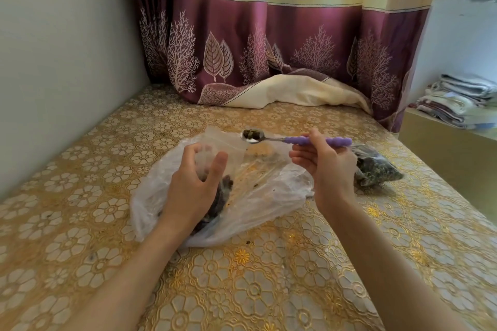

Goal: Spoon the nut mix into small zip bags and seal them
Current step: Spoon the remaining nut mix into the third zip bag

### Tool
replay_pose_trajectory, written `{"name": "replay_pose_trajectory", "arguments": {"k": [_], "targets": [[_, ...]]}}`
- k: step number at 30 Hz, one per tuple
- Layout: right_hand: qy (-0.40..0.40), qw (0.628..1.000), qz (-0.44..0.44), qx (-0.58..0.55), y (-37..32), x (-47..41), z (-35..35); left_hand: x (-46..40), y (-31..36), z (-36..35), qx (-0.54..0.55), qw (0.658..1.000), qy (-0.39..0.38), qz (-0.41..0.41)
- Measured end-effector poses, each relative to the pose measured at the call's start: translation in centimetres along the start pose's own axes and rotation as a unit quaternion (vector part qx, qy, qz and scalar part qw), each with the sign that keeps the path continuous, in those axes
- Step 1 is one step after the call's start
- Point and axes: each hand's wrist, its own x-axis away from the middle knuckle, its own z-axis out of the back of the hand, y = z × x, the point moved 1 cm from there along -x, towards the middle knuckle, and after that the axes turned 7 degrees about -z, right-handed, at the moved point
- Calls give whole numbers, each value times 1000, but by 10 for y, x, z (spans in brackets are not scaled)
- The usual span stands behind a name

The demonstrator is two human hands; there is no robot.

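Note:
My left hand (197, 183) grips a small clear zip bag (223, 146), upright with its mouth open and dark nut mix in its bottom. My right hand (326, 166) holds a spoon (285, 138) by its purple handle. The metal bowl carries a load of dark green nut mix and hovers just above the bag's mouth. Under both hands lies a large thin plastic bag (258, 191) holding more of the mix. A filled small bag (376, 166) lies to the right, partly hidden behind my right hand.
The gold floral tablecloth (242, 277) covers the table. A grey wall runs along the left. A purple and cream curtain (269, 43) hangs at the back, its hem piled on the table. Folded cloths (457, 102) are stacked at the far right.

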Motion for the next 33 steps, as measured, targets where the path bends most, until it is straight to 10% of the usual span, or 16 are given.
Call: {"name": "replay_pose_trajectory", "arguments": {"k": [14,33], "targets": [[-184,978,83,55,-25,18,-14,0,4,2,34,999,7,-3],[11,966,77,246,1,-6,34,1,6,3,39,999,9,3]]}}
